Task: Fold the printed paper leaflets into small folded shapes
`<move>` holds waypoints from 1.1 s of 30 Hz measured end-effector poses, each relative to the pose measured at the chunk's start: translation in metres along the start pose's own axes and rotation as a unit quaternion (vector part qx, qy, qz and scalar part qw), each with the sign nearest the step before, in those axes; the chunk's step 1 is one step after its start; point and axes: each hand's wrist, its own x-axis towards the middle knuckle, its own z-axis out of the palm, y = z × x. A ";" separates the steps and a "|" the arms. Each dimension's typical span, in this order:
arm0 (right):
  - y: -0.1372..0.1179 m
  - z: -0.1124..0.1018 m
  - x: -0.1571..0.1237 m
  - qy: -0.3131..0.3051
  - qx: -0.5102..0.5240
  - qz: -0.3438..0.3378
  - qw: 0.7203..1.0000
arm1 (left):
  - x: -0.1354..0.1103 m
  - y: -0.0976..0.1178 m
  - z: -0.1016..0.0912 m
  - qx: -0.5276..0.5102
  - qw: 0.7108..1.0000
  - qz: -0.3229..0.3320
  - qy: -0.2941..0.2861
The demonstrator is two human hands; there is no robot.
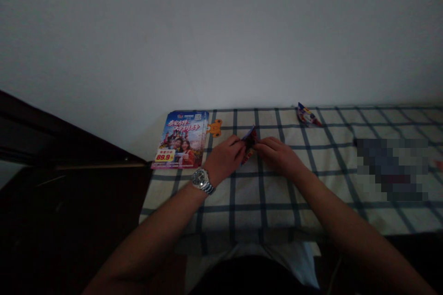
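Observation:
Between my two hands is a small folded flyer (249,140), printed in blue, red and yellow, standing up off the checked cloth. My left hand (226,154), with a metal watch on its wrist, pinches its left side. On the right side, the fingers of my right hand (277,154) are closed on the same paper. Parts of the folds are hidden behind the fingers. To the left lies a stack of printed flyers (180,140) with a large price on the top sheet. Another folded flyer (307,116) of similar colours rests farther back on the right.
A checked tablecloth (277,212) covers the table, which meets a plain wall (221,37) at the back. An orange cartoon bear (216,128) shows beside the stack. A blurred-out dark object (391,170) lies at the right. Dark furniture (69,147) stands left.

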 end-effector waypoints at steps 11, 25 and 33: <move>-0.006 -0.001 0.004 -0.015 -0.008 -0.011 1.000 | -0.001 0.000 0.004 -0.023 1.000 -0.001 0.005; 0.003 0.001 -0.001 0.014 0.000 0.001 1.000 | -0.001 -0.003 0.000 -0.026 0.999 -0.001 0.020; 0.005 0.000 -0.003 0.008 -0.009 0.012 1.000 | -0.002 -0.006 -0.001 -0.039 0.999 -0.002 0.015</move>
